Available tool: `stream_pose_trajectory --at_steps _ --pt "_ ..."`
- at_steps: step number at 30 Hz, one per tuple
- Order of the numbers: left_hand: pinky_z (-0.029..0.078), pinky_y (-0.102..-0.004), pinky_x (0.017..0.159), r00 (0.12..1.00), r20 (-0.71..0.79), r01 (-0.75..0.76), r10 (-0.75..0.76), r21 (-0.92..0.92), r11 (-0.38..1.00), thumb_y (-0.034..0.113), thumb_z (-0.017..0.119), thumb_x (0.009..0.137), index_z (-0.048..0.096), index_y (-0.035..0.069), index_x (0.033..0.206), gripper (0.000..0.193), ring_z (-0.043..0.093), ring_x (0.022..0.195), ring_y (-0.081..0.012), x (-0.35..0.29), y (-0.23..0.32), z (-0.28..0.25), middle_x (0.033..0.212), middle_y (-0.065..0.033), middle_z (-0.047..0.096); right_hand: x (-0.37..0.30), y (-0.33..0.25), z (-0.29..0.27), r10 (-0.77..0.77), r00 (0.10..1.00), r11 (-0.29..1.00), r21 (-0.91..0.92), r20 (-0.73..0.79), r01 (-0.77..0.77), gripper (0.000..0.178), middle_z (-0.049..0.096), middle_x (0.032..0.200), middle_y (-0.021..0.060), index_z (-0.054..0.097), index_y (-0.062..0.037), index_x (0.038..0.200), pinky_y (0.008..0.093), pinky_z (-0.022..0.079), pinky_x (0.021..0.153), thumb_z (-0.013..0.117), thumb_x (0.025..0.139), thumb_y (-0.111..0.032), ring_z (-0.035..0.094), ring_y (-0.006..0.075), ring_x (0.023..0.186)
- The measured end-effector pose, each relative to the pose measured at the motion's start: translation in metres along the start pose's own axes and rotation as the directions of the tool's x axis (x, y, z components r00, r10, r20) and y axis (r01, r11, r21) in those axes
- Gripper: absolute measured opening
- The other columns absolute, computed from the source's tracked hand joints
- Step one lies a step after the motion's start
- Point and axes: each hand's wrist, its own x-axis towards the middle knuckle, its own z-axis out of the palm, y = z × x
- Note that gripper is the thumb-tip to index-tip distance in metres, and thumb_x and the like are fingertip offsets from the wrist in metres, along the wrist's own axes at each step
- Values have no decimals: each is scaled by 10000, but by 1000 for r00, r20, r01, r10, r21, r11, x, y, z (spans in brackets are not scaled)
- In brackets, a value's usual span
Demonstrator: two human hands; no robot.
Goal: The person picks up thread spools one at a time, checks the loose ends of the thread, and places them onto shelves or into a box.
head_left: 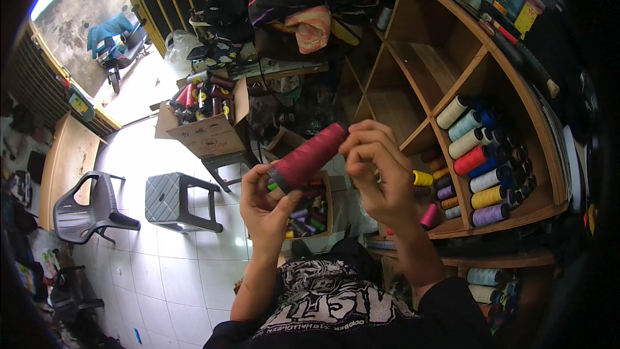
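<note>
My left hand (pixel 266 212) is closed round the dark base of a deep red spool of thread (pixel 307 156). The spool is tilted, its narrower end up and to the right. Beside that upper end is my right hand (pixel 382 178), its fingers curled in toward the thumb. Whatever those fingers pinch, perhaps a thread end, is too small to make out. Below the spool, partly hidden by my hands, an open cardboard box (pixel 330 210) holds spools of several colours.
To my right, a wooden shelf (pixel 413 68) has compartments, some filled with coloured thread spools (pixel 471 158). A second cardboard box (pixel 205 137) of spools rests on a stool ahead left. A grey plastic stool (pixel 173 199) and a dark armchair (pixel 93 210) stand on the tiled floor.
</note>
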Motion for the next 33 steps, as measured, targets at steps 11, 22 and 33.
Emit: stream_pose_trajectory --at_steps 11,22,33 --pt "493 -427 978 977 57 211 -205 -375 903 184 676 870 404 -54 1247 522 575 1132 -320 7 -2 6 1230 -205 530 -23 17 3 511 846 811 240 153 -533 470 657 1013 122 600 -8 1099 305 516 767 791 754 -264 650 176 909" --pt "499 -406 987 929 113 348 -352 -587 731 287 533 958 355 -65 1297 520 538 1182 -328 0 0 10 1267 -245 497 -29 13 16 478 865 748 445 154 -493 134 667 831 52 656 25 937 223 486 591 681 851 -76 615 71 703" --pt "569 -366 771 726 550 674 -413 -688 269 363 457 976 451 -40 1248 487 653 921 -246 -9 -17 -1 1105 -186 607 -22 7 -10 70 990 993 85 124 -81 173 618 749 74 623 -17 898 264 506 591 705 750 -50 634 155 642"
